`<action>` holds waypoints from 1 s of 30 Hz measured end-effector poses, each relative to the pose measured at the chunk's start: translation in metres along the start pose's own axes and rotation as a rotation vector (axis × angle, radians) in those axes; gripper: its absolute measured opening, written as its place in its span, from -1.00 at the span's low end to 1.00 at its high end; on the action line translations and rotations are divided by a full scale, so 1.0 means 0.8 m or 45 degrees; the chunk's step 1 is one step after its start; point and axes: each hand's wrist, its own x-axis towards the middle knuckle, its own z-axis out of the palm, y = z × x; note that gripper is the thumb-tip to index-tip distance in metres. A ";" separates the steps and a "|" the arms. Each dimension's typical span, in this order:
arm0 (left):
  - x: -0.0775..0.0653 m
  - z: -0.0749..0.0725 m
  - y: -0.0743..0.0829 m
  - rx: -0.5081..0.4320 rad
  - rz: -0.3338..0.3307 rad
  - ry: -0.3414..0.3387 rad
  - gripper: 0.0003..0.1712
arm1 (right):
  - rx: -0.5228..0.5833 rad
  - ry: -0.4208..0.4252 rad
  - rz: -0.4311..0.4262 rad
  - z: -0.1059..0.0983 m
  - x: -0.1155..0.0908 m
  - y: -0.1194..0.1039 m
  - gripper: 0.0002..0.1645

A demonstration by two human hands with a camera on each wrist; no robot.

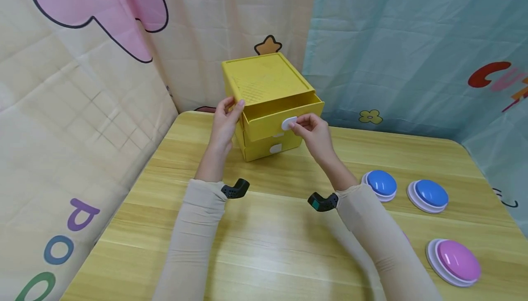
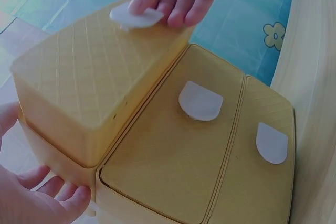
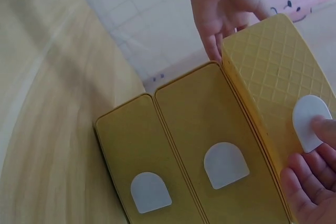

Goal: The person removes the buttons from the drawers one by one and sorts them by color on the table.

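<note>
A yellow drawer cabinet (image 1: 268, 76) with three stacked drawers stands near the back of the table. Its top drawer (image 1: 264, 124) is pulled partway out, and bare yellow interior shows under the cabinet top. My right hand (image 1: 315, 136) pinches the white handle (image 1: 288, 123) of that drawer between thumb and fingers. Against the cabinet's left side, close to the front corner, rests my left hand (image 1: 224, 127), thumb along the upper edge and fingers touching the side. In the left wrist view the middle drawer (image 2: 163, 145) and bottom drawer (image 2: 257, 182) are pushed in, each with a white handle.
Two blue domed buttons (image 1: 381, 183) on white bases sit to the right of the cabinet. Nearer the front right is a pink button (image 1: 459, 259); a bit of another pink thing peeks from behind the right sleeve. Printed curtains (image 1: 383, 53) hang behind and beside the wooden table (image 1: 272, 237).
</note>
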 end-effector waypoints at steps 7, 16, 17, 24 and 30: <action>0.001 0.001 0.001 0.008 0.003 0.005 -0.31 | -0.050 0.014 0.014 0.012 0.030 0.001 -0.69; 0.000 0.002 0.002 0.001 -0.021 -0.005 -0.32 | -0.091 0.043 0.067 0.021 0.049 0.001 -0.72; 0.000 0.002 0.002 -0.001 -0.018 -0.006 -0.32 | -0.093 0.043 0.071 0.021 0.051 0.002 -0.72; 0.000 0.002 0.003 -0.004 -0.004 -0.010 -0.33 | -0.153 0.020 0.052 0.021 0.053 0.003 -0.70; 0.000 0.002 0.002 0.017 0.010 -0.022 -0.32 | -0.242 -0.015 -0.007 0.005 0.041 0.005 -0.67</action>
